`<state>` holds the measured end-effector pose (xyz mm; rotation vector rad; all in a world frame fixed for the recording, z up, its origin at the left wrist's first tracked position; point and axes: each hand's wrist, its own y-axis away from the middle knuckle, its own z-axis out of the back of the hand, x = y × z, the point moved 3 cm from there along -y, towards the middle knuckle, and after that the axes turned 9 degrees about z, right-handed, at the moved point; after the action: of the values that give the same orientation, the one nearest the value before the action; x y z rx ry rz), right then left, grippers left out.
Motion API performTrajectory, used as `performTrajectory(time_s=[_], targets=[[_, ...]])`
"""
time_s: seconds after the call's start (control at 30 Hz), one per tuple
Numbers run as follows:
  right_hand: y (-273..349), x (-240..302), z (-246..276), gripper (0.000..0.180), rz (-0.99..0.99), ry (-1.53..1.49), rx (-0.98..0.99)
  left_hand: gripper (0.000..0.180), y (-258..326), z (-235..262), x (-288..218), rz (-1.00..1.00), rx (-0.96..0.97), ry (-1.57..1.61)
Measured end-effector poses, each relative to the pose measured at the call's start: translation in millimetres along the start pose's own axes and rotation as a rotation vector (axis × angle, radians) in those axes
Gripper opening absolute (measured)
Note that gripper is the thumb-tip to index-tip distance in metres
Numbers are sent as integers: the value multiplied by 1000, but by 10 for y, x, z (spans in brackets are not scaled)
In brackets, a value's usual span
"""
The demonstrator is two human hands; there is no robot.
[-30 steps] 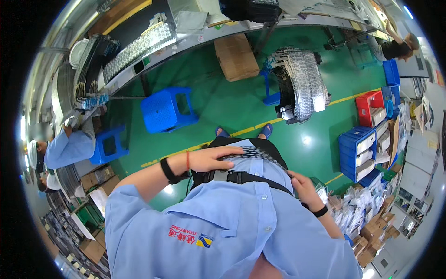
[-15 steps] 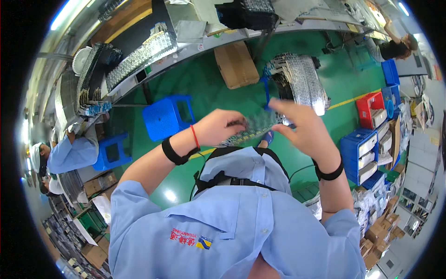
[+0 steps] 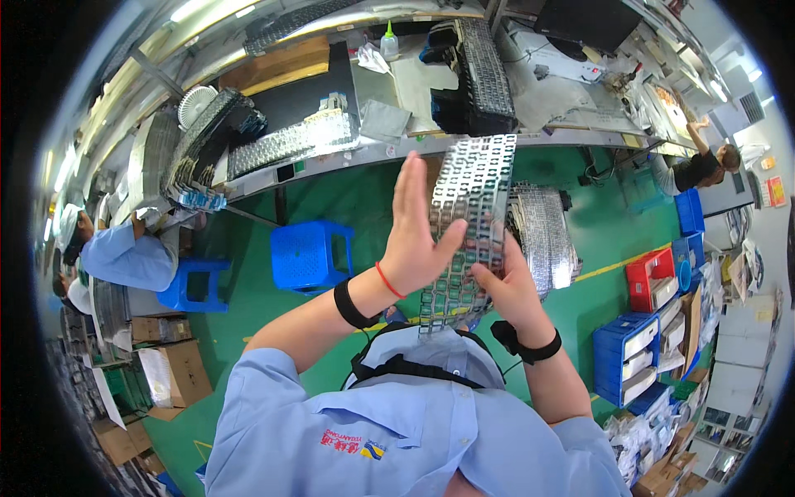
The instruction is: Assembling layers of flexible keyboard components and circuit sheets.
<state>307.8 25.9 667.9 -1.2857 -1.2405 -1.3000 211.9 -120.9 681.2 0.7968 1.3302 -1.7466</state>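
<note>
Upright in front of my chest is a stack of shiny perforated metal strips (image 3: 468,195), rows of rectangular cut-outs across its face. My right hand (image 3: 509,286) grips its right side, the thumb on the near face and the fingers mostly hidden along the edge. Flat against the left edge lies my left hand (image 3: 418,232), fingers stretched straight up and thumb resting over the face. The lower end of the stack reaches down near my lap. Behind it to the right stands a larger pile of similar metal strips (image 3: 542,236), partly covered by the held stack.
A long workbench (image 3: 323,170) runs across the far side, bearing another stack of metal strips (image 3: 484,79) and a bottle (image 3: 389,41). A blue stool (image 3: 302,253) stands left. Blue bins (image 3: 609,360) and a red crate (image 3: 642,277) are on the right. Co-workers sit far left and far right.
The strips, low, tilted and blurred before, now stand upright and higher. My right hand has closed on their side; my left has straightened its fingers along the edge. The view has shifted toward the bench.
</note>
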Motion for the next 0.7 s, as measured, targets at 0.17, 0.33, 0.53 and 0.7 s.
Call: performTrajectory(time_s=[0.17, 0.33, 0.53, 0.7], targets=[[30, -77, -92, 60, 276, 21, 126, 75, 14, -201, -354, -302, 585, -368], [127, 12, -59, 53, 156, -13, 184, 75, -269, -204, 28, -84, 833, -91], [101, 315, 212, 54, 195, -377, -334, 65, -253, -100, 918, 688, 494, 693], [-30, 181, 750, 52, 266, -386, -699, 65, 420, -219, 66, 680, 1275, 810]])
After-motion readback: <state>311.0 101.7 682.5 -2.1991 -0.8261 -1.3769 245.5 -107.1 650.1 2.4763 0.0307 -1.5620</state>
